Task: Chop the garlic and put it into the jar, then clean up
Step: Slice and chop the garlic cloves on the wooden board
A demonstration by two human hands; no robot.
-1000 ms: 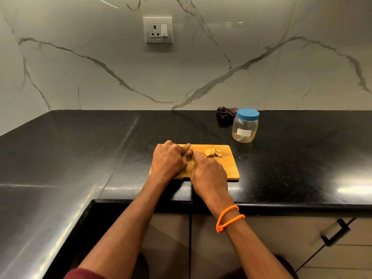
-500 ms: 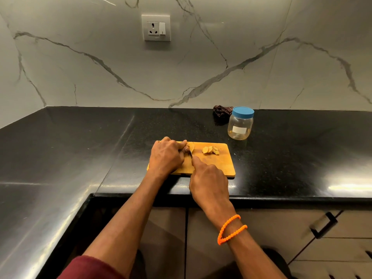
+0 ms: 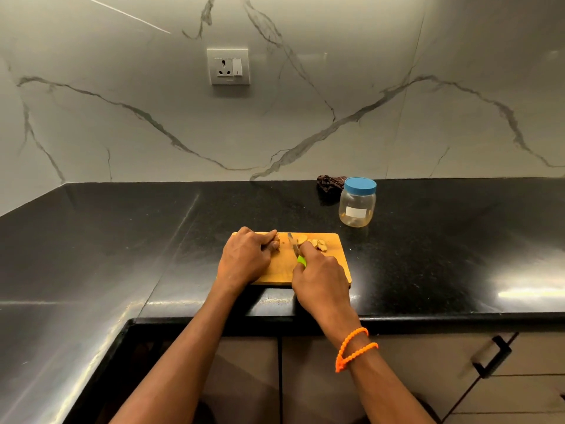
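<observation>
Cupboard doors, brown, below the table's front edge; one black handle at the right. Bracelet, orange beads, looped twice round the right wrist. Table, black polished stone, running along the wall and turning toward the viewer at the left. Cutting board, wooden, lying flat near the table's front edge, partly covered by both hands. Right hand, over the board's near right part, grip curled round the green handle of a knife; the forefinger lies along the top, and the blade points away toward the board's far edge, its tip between the two hands. Left hand, on the board's left part, grip curled, fingertips pinching a piece of garlic against the board, just left of the blade. Cut slices, a few, pale, lying on the board's far right part, just right of the blade. Jar, clear, upright, blue lid on, white label at the front, standing on the table beyond the board's far right corner, apart from it. Cloth, dark, crumpled, behind and left of the jar against the wall. Wall, white marble with grey veins, bearing a socket with switch above the board.
</observation>
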